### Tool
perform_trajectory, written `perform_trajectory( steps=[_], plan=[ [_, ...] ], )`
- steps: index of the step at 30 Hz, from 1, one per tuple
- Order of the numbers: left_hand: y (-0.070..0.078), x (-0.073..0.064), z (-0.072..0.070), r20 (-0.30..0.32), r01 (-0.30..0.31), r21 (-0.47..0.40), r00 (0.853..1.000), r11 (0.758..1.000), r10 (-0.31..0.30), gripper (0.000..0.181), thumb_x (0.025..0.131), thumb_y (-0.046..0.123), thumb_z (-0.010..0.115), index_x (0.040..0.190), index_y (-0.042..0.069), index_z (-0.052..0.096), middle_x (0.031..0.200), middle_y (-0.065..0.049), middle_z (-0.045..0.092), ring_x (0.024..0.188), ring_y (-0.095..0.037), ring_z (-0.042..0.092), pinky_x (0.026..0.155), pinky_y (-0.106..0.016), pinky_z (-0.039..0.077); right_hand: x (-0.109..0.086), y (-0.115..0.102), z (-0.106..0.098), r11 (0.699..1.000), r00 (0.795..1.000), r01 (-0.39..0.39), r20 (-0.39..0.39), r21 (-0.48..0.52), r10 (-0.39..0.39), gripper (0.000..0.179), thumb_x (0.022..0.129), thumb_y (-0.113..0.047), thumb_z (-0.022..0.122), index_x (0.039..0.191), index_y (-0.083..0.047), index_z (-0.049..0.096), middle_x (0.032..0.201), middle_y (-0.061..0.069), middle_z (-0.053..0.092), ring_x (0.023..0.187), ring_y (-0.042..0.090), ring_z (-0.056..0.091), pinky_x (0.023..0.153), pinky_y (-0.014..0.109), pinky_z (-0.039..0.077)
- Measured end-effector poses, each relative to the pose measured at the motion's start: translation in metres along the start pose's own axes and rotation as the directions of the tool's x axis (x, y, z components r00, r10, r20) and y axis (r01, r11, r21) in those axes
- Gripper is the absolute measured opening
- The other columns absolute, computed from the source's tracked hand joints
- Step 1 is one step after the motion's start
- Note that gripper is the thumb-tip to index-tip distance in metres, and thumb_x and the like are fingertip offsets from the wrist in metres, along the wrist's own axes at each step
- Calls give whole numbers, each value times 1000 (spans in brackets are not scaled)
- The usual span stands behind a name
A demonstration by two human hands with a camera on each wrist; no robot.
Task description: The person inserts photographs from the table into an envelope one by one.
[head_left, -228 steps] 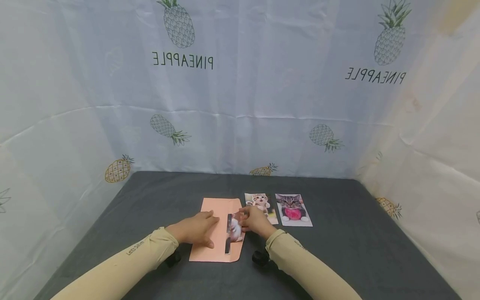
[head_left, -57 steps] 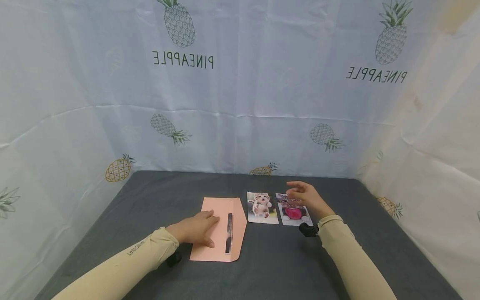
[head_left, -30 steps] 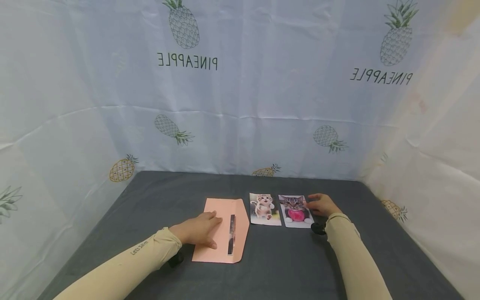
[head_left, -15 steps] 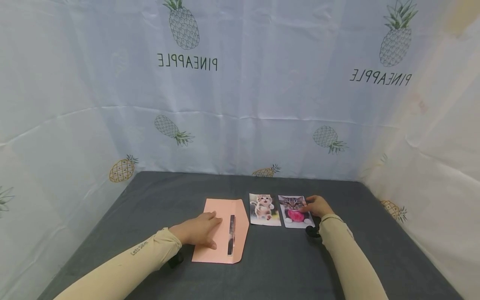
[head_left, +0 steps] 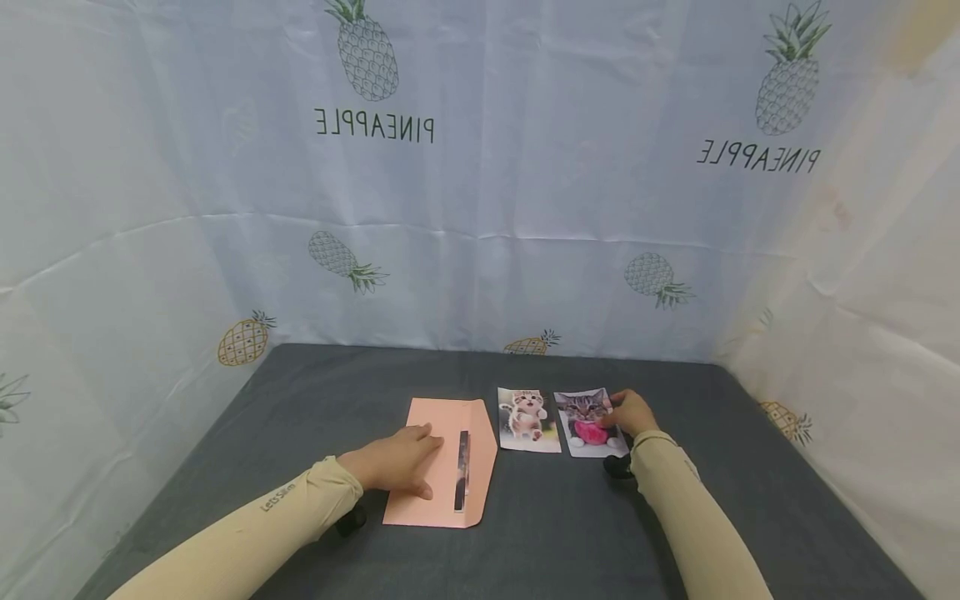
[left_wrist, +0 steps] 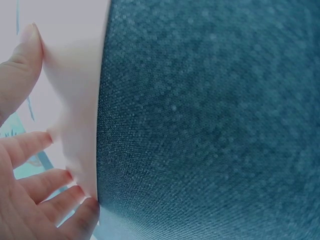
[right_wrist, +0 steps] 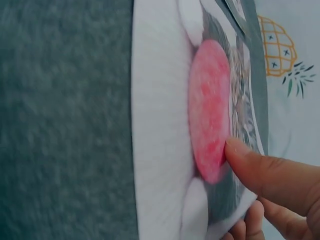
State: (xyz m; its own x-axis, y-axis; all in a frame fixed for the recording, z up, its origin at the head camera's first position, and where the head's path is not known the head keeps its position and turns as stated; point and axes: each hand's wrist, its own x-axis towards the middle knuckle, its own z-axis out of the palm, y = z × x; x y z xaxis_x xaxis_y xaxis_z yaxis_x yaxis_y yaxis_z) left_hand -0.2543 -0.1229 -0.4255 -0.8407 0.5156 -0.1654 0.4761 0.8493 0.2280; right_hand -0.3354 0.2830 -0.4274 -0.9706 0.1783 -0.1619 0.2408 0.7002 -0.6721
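My left hand lies spread on a pink envelope, fingers nearly straight; the left wrist view shows its fingertips near the envelope's edge. A narrow dark strip of a photo shows at the envelope's opening, the remainder hidden inside. On the right, my right hand pinches the right edge of a photo card of a tabby cat with a pink heart-like object. In the right wrist view the thumb presses on the card's face, and the other fingers curl behind its edge.
A second photo card, of a ginger kitten, lies between the envelope and the tabby card. Dark grey cloth covers the table. A pale curtain with pineapple prints encloses the back and sides.
An animal photo at the envelope's opening has slid inside, leaving a strip visible. My right hand has moved right to the tabby card and now pinches its edge. The left hand has stayed put.
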Motion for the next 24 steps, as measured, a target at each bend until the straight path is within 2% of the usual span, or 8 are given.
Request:
perform_trajectory(
  steps=[5,10,14,20,24],
  plan=[
    [-1,1,1,0,-2,3,1000,1000,2,83,76,45,79,143,9,46,153,-17,35,142,-31,33,112,-45,34,-2,-2,2,1000,999,-18,-44,10,18,61,78,-2,74,128,6,40,130,34,46,117,47,47,101,59,38],
    [-1,0,0,-4,-1,3,1000,1000,1,83,75,45,80,142,9,47,153,-17,36,142,-31,34,112,-45,34,-8,-3,1,999,997,27,-75,21,-25,51,78,1,73,123,5,49,131,33,47,110,43,50,98,58,41],
    [-1,-1,-1,-1,-4,-3,1000,1000,4,83,75,45,79,142,8,47,153,-17,35,142,-31,33,112,-45,34,-10,-1,-3,996,995,75,-63,38,-72,40,81,0,70,119,6,57,125,31,53,104,37,51,96,57,41],
    [0,-2,-2,5,-3,-19,1000,1000,3,83,76,45,79,143,8,46,154,-17,34,143,-31,33,112,-45,34,-13,-2,-11,988,994,107,-40,112,-103,44,81,1,72,123,8,58,116,30,58,105,37,55,94,53,46],
    [1,-2,-3,7,2,-22,1000,1000,-2,83,76,44,79,143,8,46,154,-17,34,142,-31,33,112,-46,34,-19,-7,-18,984,995,103,-22,148,-101,45,83,2,70,126,8,56,125,33,54,112,41,54,92,51,48]
  ],
)
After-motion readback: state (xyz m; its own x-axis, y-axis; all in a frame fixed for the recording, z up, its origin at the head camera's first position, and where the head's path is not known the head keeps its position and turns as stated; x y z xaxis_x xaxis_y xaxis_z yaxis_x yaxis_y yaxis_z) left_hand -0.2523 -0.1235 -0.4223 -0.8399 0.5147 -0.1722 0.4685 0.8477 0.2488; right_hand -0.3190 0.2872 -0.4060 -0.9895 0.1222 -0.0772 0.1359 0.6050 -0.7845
